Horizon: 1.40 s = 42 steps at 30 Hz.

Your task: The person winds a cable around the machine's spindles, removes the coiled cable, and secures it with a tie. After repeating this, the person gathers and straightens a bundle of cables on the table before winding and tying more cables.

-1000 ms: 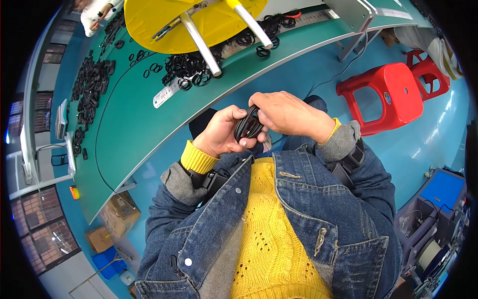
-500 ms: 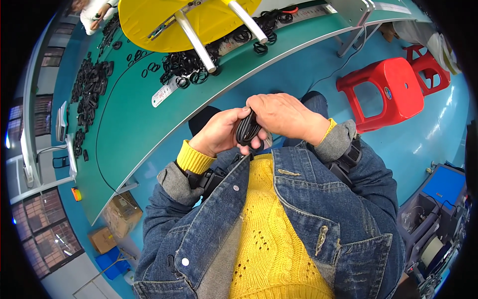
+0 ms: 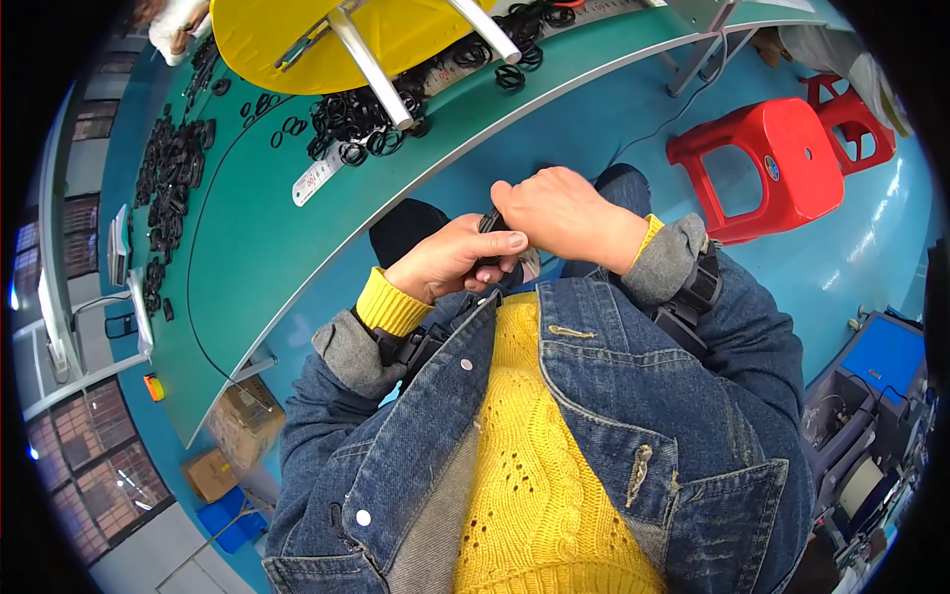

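Observation:
A coiled black cable [image 3: 487, 228] is held over my lap, just off the near edge of the table. My left hand [image 3: 450, 259] is wrapped round the bundle, with its thumb laid across it. Against the coil's upper end, my right hand [image 3: 569, 213] is closed, its knuckles up and its fingertips hidden. Whether those fingers hold the cable or some small thing on it cannot be made out. Most of the coil is covered by my fingers.
On the green table [image 3: 257, 238] lie a pile of black rings [image 3: 356, 119], a steel ruler [image 3: 315, 180] and many black coils [image 3: 173, 188]. A yellow round top [image 3: 297, 49] with metal legs stands there. Red stools [image 3: 807, 158] are at right. Another person [image 3: 176, 30] is far left.
The coil has turned so less of it shows. My left thumb has come over the bundle, and my right hand has shifted slightly. The view has moved a little.

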{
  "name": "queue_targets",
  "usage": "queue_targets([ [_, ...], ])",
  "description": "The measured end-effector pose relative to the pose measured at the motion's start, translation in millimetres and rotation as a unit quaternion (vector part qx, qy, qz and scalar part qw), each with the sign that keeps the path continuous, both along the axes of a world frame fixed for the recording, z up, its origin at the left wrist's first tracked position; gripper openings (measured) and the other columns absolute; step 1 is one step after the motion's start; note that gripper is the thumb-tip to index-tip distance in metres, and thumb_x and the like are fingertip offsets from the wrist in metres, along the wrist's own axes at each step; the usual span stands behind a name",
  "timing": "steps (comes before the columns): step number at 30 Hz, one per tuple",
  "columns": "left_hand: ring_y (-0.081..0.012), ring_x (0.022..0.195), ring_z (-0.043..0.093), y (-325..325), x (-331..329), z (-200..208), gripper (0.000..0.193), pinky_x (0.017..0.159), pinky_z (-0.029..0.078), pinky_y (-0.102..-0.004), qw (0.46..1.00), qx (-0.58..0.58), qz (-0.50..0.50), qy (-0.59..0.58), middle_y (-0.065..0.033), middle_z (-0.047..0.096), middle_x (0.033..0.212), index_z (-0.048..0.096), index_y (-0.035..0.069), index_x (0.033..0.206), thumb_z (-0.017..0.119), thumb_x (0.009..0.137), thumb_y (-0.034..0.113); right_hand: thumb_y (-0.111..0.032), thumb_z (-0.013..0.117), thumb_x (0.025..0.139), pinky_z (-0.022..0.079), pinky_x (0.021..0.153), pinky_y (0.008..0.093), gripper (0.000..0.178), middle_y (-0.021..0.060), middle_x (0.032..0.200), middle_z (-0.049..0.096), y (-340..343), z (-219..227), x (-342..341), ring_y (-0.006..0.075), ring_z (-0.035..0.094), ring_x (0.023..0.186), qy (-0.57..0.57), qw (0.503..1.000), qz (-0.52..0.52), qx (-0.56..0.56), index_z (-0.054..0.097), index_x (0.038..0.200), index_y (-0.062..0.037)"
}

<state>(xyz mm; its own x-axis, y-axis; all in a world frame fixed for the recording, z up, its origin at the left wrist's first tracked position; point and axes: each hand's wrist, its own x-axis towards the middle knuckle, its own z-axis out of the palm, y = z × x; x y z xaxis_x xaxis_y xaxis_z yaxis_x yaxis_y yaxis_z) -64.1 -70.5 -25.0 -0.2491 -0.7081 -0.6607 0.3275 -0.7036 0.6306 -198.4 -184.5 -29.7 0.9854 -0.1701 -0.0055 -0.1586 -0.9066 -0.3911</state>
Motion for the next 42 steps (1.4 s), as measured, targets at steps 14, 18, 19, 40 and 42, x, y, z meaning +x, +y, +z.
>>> queue_targets([
  [14,-0.0076,0.043,0.037,-5,21,-4,0.043,0.036,0.029,-0.0178,0.995,0.049,0.008,0.084,-0.0046,0.049,0.064,0.052,0.003,0.092,0.04,0.09,0.045,-0.001,0.051,0.076,0.047,0.055,0.0433,0.006,0.0199,0.066,0.058,27,-38,1,0.0375,0.059,0.063,-0.238,0.91,-0.207,0.268,0.051,0.081,0.0014],
  [18,-0.0086,0.045,0.037,0,16,-6,0.037,0.04,0.031,-0.0182,0.986,0.052,0.053,0.151,-0.0059,0.049,0.067,0.051,0.004,0.099,0.043,0.088,0.038,-0.001,0.05,0.075,0.046,0.055,0.0446,0.009,0.0199,0.066,0.057,23,-43,-3,0.0383,0.058,0.064,-0.24,0.926,-0.183,0.226,0.051,0.084,0.0005],
  [19,-0.0088,0.045,0.036,-1,15,-5,0.034,0.041,0.031,-0.0182,0.983,0.054,0.067,0.163,-0.006,0.049,0.068,0.051,0.004,0.1,0.044,0.088,0.035,-0.001,0.049,0.075,0.046,0.055,0.0449,0.011,0.02,0.066,0.057,21,-44,-4,0.0384,0.058,0.065,-0.233,0.931,-0.175,0.219,0.05,0.085,0.0001],
  [40,-0.0318,0.061,0.061,9,-18,-26,0.015,0.055,0.047,-0.0368,0.758,-0.303,-0.023,-0.578,-0.0188,0.06,0.066,0.059,-0.003,0.079,0.057,0.071,0.011,-0.02,0.053,0.086,0.044,0.058,0.0442,0.02,0.0212,0.065,0.057,45,-18,15,0.0391,0.058,0.064,-0.208,0.926,-0.212,0.235,0.048,0.084,-0.0001],
  [42,-0.0355,0.064,0.06,11,-16,-26,0.015,0.055,0.046,-0.0389,0.779,-0.293,0.001,-0.554,-0.0224,0.059,0.068,0.058,-0.002,0.078,0.057,0.07,0.01,-0.02,0.054,0.086,0.044,0.058,0.0434,0.021,0.0206,0.063,0.058,44,-21,19,0.0383,0.058,0.063,-0.221,0.93,-0.209,0.206,0.049,0.084,0.0],
])
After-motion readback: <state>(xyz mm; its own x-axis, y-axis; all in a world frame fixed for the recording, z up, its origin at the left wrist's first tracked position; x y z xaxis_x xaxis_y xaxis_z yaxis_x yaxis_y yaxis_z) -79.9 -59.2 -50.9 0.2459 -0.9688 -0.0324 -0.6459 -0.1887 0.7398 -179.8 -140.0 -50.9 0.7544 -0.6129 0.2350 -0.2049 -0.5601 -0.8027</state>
